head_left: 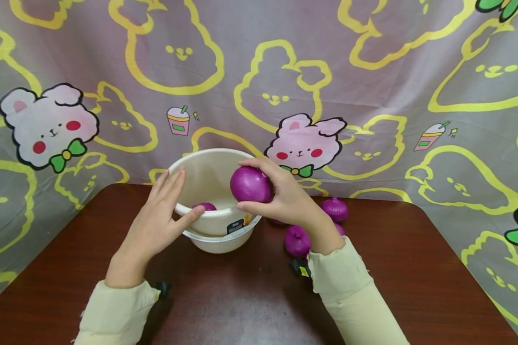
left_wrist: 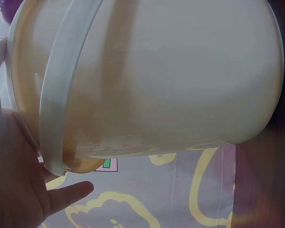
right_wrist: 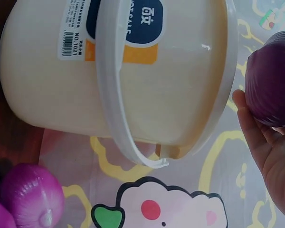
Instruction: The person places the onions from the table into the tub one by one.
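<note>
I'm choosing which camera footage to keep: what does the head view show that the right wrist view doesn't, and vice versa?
Only the head view: the left hand at the rim of the bucket, and an onion inside it.

Only the right wrist view: the label's barcode and "NO.1021" print, clear enough to make out.

Both: the bucket, the right hand holding an onion, and loose onions on the table.

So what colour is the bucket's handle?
White. The handle shows best in the right wrist view.
</note>
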A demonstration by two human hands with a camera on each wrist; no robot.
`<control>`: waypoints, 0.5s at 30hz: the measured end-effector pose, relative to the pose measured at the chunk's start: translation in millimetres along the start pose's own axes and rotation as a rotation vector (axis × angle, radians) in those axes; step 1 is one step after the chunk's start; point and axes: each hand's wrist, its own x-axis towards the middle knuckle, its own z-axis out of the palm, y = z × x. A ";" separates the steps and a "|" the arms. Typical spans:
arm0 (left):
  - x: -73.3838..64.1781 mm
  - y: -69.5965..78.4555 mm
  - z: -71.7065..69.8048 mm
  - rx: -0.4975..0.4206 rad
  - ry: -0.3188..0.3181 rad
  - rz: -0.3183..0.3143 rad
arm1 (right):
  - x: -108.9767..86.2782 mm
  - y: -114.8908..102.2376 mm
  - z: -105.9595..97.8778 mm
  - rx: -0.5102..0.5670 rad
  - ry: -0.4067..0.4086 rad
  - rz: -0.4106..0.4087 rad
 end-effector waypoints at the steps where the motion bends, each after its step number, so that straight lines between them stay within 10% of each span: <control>1: -0.1 0.2 -0.3 0.000 -0.001 -0.002 | 1.4 -0.7 0.2 0.000 -0.004 0.000; 15: -0.1 0.2 -0.5 0.002 -0.007 -0.008 | 13.1 -0.1 9.6 0.035 -0.033 -0.025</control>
